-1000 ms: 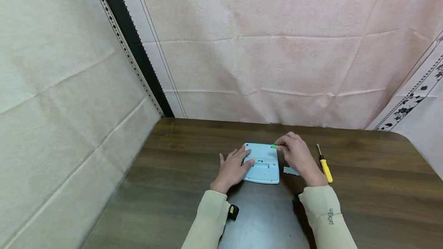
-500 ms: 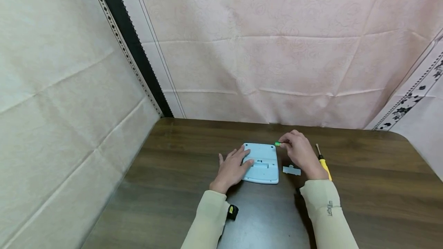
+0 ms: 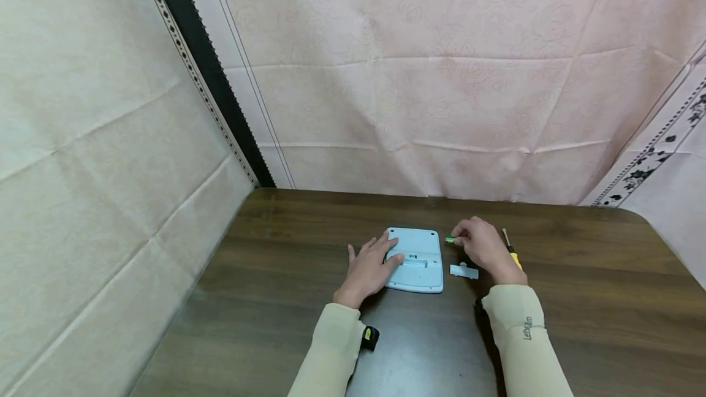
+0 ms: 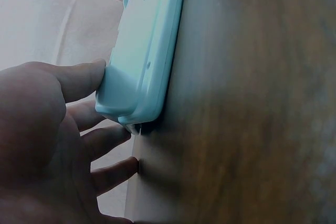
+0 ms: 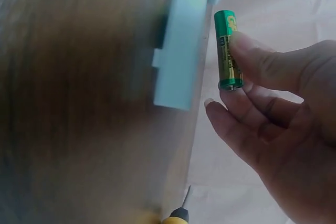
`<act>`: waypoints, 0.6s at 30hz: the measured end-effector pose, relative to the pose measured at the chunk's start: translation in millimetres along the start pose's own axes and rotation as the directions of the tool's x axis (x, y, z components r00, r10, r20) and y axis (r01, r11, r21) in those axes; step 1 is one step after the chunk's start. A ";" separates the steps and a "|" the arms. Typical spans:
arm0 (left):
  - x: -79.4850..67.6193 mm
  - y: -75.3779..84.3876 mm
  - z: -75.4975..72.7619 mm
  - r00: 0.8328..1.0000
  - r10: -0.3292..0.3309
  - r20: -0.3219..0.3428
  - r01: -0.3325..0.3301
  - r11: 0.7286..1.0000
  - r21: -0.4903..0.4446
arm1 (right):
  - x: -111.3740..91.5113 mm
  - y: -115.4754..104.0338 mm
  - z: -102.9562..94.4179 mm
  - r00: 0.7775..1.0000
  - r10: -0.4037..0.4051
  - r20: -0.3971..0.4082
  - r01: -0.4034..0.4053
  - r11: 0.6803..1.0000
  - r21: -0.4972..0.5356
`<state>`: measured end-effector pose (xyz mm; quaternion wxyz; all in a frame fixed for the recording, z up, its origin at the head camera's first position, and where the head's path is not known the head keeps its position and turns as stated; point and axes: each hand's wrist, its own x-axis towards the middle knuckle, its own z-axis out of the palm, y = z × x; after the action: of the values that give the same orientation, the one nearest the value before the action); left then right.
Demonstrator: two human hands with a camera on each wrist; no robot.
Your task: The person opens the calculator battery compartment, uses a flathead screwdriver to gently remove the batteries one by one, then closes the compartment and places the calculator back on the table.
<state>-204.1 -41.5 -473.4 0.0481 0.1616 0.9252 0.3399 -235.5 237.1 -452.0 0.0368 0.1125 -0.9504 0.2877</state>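
Note:
A light blue calculator-like device (image 3: pixel 421 274) lies back side up on the table, screw holes and a recess showing. My left hand (image 3: pixel 368 271) rests at its left edge, thumb and index finger on the back, the other fingers spread beside it. In the left wrist view, the thumb presses the upper face of the device (image 4: pixel 139 51). Just right of the device, my right hand (image 3: pixel 485 247) pinches a green and gold battery (image 5: pixel 229 51) between thumb and fingers. A small light blue battery cover (image 3: pixel 464 271) lies on the table below that hand.
A screwdriver (image 3: pixel 515 258) with a yellow and black handle lies right of my right hand, partly hidden by it. The brown wooden table (image 3: pixel 265 299) ends at a pale cloth (image 3: pixel 441 109) behind and another at the left.
My right hand has drawn the battery away from the device's upper right edge, to the right and slightly nearer. The battery cover shows more fully. My left hand stays on the device.

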 end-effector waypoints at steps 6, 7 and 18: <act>0.0 -0.5 0.8 1.000 0.000 0.002 0.000 1.000 0.002 | -1.1 2.0 0.8 0.998 0.044 0.046 -0.044 0.999 0.003; 0.1 -0.5 0.7 1.000 -0.001 0.004 0.001 1.000 0.001 | -1.3 2.5 0.7 0.998 0.043 0.050 -0.043 0.999 0.005; -0.9 -0.2 -1.2 1.000 0.007 0.007 -0.007 1.000 -0.013 | -0.4 4.7 2.1 0.998 0.044 0.054 -0.044 0.999 0.015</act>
<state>-203.6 -42.6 -472.5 0.0512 0.1656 0.9224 0.3452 -236.3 239.8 -456.4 0.0043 0.0995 -0.9510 0.2928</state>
